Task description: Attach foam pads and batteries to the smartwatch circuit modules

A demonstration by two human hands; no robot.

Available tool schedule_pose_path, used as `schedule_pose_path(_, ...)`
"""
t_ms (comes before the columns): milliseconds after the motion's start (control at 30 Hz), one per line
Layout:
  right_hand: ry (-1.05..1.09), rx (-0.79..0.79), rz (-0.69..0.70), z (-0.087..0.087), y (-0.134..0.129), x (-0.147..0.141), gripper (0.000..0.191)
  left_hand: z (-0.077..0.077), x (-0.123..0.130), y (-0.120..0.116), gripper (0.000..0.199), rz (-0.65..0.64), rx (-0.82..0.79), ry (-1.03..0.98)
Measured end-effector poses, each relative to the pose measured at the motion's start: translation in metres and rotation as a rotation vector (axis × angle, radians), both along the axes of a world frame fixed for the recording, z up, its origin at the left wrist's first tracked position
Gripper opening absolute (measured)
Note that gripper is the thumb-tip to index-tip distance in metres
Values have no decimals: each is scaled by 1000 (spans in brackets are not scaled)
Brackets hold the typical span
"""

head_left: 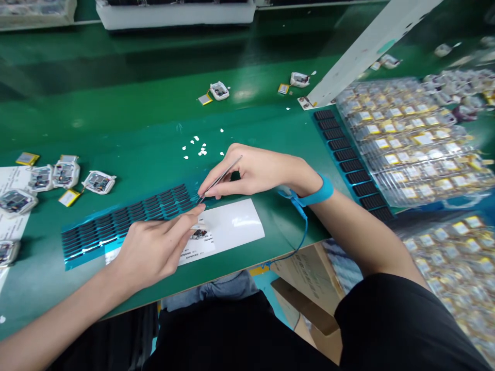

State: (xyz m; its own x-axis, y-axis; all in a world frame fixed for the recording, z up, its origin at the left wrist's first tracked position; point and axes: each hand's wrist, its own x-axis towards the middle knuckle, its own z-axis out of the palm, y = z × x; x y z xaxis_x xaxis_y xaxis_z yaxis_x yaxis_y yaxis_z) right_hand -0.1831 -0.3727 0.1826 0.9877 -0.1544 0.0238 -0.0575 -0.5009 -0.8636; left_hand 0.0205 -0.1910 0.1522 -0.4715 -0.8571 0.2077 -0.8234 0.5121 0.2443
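My right hand (247,167) is closed on metal tweezers (224,176), whose tips point down-left to the fingertips of my left hand (158,247). My left hand's fingers are pressed together over a small device with a circuit board (200,234), partly hidden beneath them. The device lies on a white printed sheet (235,224). Beside the hands, a blue film strip (127,219) carries rows of black pieces. Whatever is at the tweezer tips is too small to make out. A blue band (319,191) with a cord circles my right wrist.
Open white devices with batteries (98,182) sit at the left, and two more (219,90) stand farther back. Small white tabs (203,149) are scattered mid-table. Right are a metal post (348,56), another strip of black pieces (350,165) and stacked clear trays (417,139).
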Motion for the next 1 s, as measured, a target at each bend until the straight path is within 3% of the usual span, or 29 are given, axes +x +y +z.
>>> schedule_pose_path(233,-53,-336,41,3,14,1,28,4,0,2,32,41,46,18)
schedule_pose_path(367,45,-538,146,11,23,1,32,9,1,0,26,84,139,26)
schedule_pose_path(467,103,-635,144,18,24,0,34,11,1,-1,27,76,153,42)
schedule_pose_path(667,-83,-469,15,17,15,-8,33,10,1,0,31,66,142,58)
schedule_pose_path(1000,-89,-443,36,2,14,3,33,5,-1,0,30,32,35,31)
